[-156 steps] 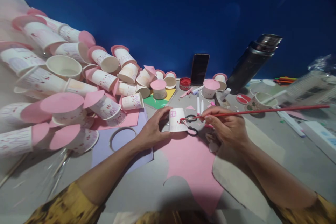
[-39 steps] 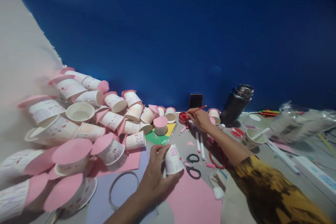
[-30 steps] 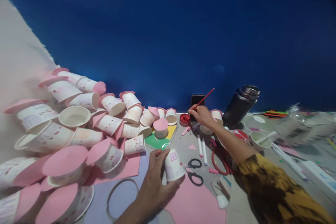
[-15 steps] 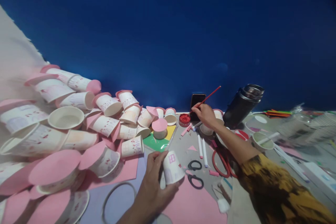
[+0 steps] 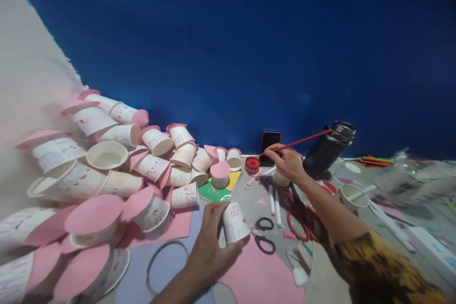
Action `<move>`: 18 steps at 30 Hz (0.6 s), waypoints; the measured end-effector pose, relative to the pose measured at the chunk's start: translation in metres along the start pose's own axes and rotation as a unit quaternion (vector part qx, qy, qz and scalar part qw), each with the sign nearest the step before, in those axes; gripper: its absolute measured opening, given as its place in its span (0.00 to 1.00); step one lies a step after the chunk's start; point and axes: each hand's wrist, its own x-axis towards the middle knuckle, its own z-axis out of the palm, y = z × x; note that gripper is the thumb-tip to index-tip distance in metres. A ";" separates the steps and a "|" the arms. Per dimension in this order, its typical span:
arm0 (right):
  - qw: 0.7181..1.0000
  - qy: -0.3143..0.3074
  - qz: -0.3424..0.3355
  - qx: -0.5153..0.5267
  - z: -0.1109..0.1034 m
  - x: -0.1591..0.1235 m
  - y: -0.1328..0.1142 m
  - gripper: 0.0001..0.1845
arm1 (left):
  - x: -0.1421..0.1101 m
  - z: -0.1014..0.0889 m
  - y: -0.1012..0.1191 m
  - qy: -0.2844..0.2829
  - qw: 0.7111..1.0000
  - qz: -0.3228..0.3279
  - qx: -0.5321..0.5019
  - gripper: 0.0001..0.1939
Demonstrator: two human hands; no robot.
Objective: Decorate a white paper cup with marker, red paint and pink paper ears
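Note:
My left hand point(image 5: 210, 242) is wrapped round an upturned white paper cup point(image 5: 234, 222) with a small pink window painted on it, held over the pink paper sheet point(image 5: 256, 278). My right hand point(image 5: 288, 164) is stretched out to the far side of the table and pinches a long red paintbrush point(image 5: 302, 140). Its tip points left toward a small pot of red paint point(image 5: 252, 165). The brush handle slants up to the right.
A big heap of paper cups with pink lids point(image 5: 107, 175) fills the left. Black scissors point(image 5: 264, 236), two white markers point(image 5: 273, 199), a red ring point(image 5: 297, 223), a phone point(image 5: 270, 145) and a black flask point(image 5: 329, 147) lie around. The blue wall stands behind.
Five seconds ago the brush was at the cup. My right hand has since reached out to the red paint pot and now draws the brush slightly back from it. The left hand still holds the cup.

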 end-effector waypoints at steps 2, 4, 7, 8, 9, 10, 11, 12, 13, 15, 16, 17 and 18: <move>0.998 0.021 0.034 0.038 -0.009 -0.016 -0.011 0.22 | 0.001 0.000 0.001 0.006 1.000 0.005 -0.022 0.37; 0.983 0.053 0.100 0.141 -0.017 -0.038 -0.024 0.24 | 0.002 -0.001 0.003 0.029 0.999 0.021 -0.040 0.39; 0.945 0.082 0.165 0.272 -0.025 -0.082 -0.046 0.21 | 0.004 -0.003 0.006 0.050 0.998 0.044 -0.013 0.37; 0.943 0.081 0.174 0.271 -0.027 -0.096 -0.053 0.20 | 0.004 -0.004 0.007 0.044 0.998 0.053 -0.015 0.36; 0.945 0.087 0.177 0.261 -0.028 -0.110 -0.059 0.18 | 0.005 -0.004 0.007 0.038 0.997 0.059 -0.027 0.35; 0.947 0.093 0.178 0.249 -0.029 -0.122 -0.063 0.17 | 0.005 -0.004 0.008 0.032 0.997 0.061 -0.044 0.35; 0.948 0.098 0.181 0.241 -0.028 -0.133 -0.066 0.16 | 0.004 -0.003 0.008 0.025 0.996 0.059 -0.056 0.36; 0.947 0.105 0.184 0.242 -0.027 -0.141 -0.067 0.16 | 0.004 -0.003 0.009 0.020 0.996 0.058 -0.064 0.36; 0.941 0.116 0.189 0.254 -0.024 -0.148 -0.067 0.16 | 0.003 -0.002 0.009 0.017 0.996 0.058 -0.069 0.36; 0.923 0.137 0.203 0.295 -0.015 -0.155 -0.063 0.16 | 0.002 -0.001 0.009 0.009 0.996 0.064 -0.068 0.36; 0.913 0.149 0.211 0.315 -0.010 -0.157 -0.060 0.16 | 0.002 -0.001 0.009 0.004 0.995 0.069 -0.066 0.36; 0.906 0.151 0.219 0.329 -0.005 -0.157 -0.057 0.16 | 0.002 -0.001 0.009 -0.002 0.995 0.074 -0.065 0.36; 0.902 0.152 0.227 0.335 0.000 -0.158 -0.054 0.16 | 0.002 -0.001 0.009 -0.008 0.995 0.076 -0.065 0.36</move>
